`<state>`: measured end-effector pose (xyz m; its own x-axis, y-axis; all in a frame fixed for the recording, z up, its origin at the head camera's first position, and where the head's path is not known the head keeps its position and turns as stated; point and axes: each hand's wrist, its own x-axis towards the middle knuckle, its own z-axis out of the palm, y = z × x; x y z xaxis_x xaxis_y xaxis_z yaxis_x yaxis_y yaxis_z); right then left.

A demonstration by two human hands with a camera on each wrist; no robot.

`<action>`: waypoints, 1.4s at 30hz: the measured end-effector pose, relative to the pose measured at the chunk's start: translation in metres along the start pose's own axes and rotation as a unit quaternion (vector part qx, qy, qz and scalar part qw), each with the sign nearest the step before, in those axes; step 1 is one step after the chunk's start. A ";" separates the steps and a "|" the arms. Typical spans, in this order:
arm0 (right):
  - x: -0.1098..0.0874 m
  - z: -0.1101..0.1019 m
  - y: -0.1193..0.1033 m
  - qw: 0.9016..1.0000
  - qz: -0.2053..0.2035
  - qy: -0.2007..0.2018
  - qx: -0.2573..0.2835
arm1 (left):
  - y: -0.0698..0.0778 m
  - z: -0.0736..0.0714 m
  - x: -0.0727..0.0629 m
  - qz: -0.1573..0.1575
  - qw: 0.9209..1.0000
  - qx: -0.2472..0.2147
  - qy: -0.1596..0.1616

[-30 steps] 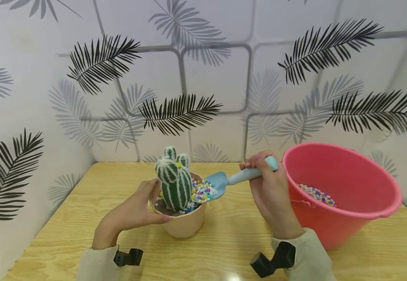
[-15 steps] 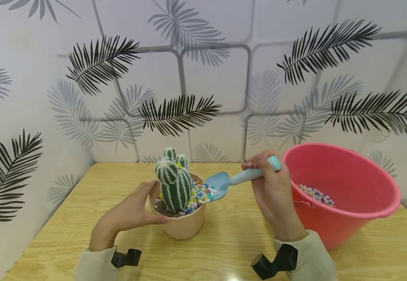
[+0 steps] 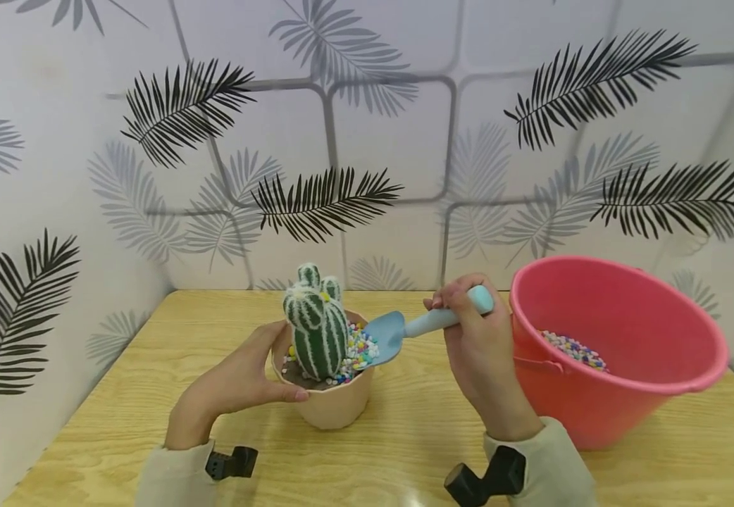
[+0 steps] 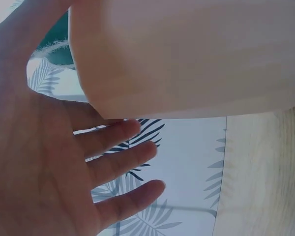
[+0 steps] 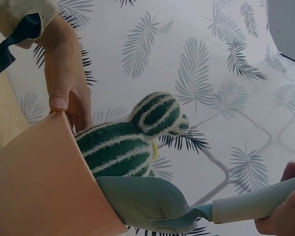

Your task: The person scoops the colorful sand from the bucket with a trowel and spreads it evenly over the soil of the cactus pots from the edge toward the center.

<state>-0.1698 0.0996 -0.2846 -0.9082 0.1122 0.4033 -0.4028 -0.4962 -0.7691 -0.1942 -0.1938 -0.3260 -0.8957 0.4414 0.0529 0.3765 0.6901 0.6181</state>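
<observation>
A beige flowerpot (image 3: 332, 408) stands on the table, holding a green cactus (image 3: 320, 345) with white fuzzy stripes. Multicoloured pebbles (image 3: 357, 348) lie beside the cactus inside it. My left hand (image 3: 234, 380) holds the pot from the left, thumb at the near rim; in the left wrist view several fingers (image 4: 123, 167) extend free of the pot wall. My right hand (image 3: 481, 345) grips the handle of a light blue trowel (image 3: 384, 338). Its blade tips over the pot's right rim, with pebbles at the blade's front. The right wrist view shows the blade's underside against the rim.
A large red bucket (image 3: 585, 408) stands at the right, just beside my right hand, with more small pebbles (image 3: 573, 351) inside. Behind the wooden table (image 3: 418, 436) rises a wall (image 3: 392, 141) with a leaf pattern.
The trowel and my right hand shift slightly left toward the cactus. Fewer pebbles show on the blade, and more of its blue surface is bare. My left hand keeps its hold.
</observation>
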 end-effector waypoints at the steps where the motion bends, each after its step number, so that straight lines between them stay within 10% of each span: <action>1: 0.000 0.000 -0.001 1.000 -0.001 0.003 -0.001 | -0.001 0.000 0.001 0.002 1.000 0.002 -0.001; 12: 0.004 -0.006 -0.008 0.999 -0.031 -0.015 0.017 | 0.013 -0.003 0.001 -0.022 1.000 0.003 -0.010; 25: 0.003 -0.008 0.001 0.999 -0.019 -0.001 0.027 | 0.030 0.008 0.002 -0.044 0.992 0.117 0.013; 42: 0.002 -0.007 0.000 1.000 -0.018 -0.006 0.010 | 0.022 0.013 0.004 -0.035 0.999 0.020 -0.001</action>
<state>-0.1727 0.1062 -0.2871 -0.8918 0.1192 0.4365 -0.4322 -0.5099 -0.7438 -0.1863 -0.1695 -0.3224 -0.9199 0.3921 0.0086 0.3217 0.7418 0.5885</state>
